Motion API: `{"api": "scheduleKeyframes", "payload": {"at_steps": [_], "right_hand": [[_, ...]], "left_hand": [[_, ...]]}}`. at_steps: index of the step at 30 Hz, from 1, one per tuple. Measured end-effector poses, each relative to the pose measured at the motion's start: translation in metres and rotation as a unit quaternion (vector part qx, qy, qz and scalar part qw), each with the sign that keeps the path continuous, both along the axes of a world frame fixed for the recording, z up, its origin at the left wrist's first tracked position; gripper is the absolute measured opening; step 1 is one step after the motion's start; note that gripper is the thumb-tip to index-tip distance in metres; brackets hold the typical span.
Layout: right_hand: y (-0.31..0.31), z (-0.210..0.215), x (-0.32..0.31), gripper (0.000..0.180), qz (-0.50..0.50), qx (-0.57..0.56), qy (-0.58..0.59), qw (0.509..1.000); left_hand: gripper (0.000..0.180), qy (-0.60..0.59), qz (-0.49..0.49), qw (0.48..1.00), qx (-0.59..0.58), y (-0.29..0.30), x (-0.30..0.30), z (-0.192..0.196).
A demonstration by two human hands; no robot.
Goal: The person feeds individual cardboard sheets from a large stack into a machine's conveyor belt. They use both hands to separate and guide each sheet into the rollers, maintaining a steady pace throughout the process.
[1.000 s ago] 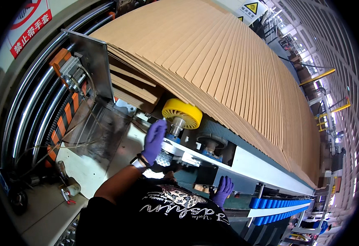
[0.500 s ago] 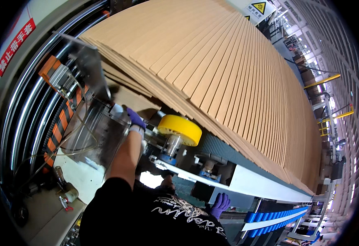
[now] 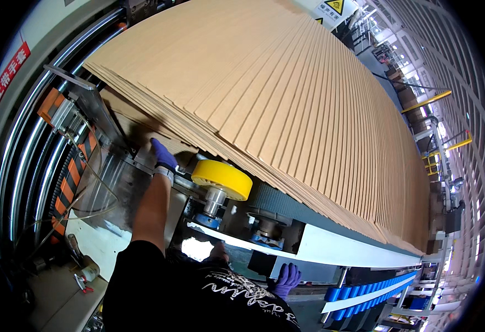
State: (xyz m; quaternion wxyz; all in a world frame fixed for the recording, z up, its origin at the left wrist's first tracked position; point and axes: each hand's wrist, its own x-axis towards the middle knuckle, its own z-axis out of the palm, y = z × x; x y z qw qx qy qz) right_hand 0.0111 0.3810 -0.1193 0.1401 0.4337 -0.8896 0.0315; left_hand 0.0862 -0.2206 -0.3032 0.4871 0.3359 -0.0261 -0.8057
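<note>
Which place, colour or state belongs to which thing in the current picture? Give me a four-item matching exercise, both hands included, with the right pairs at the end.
Things:
1. Left hand
2. Wheel
3. Right hand
4. Cardboard sheets

Places, colours, states:
A. Overlapping one another in a long fanned row
B. Gloved, lower in the picture, just left of the blue rollers
C. Gloved, left of the wheel
D. Bright yellow

Right pairs: 1-C, 2-D, 3-B, 4-A
</note>
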Motion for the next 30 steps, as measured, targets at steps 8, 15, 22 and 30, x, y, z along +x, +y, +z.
{"api": "scheduleKeyframes", "payload": {"at_steps": [8, 15, 22, 30], "right_hand": [[0.004, -0.003, 0.002, 0.093, -0.002, -0.022, -0.008, 1.000], [0.002, -0.001, -0.002, 0.091, 0.018, -0.020, -0.011, 1.000], [-0.002, 0.005, 0.005, 0.090, -0.006, -0.027, -0.040, 0.999], [-0.005, 0.006, 0.004, 0.095, 0.014, -0.030, -0.080, 0.996]], "left_hand": [[0.063, 0.008, 0.010, 0.997, -0.081, -0.022, 0.003, 0.060], [0.070, -0.116, -0.166, 0.977, -0.071, -0.009, 0.028, 0.042], [0.106, -0.151, -0.224, 0.963, -0.010, 0.071, 0.060, 0.072], [0.067, 0.463, -0.360, 0.775, -0.237, 0.087, 0.107, 0.012]]}}
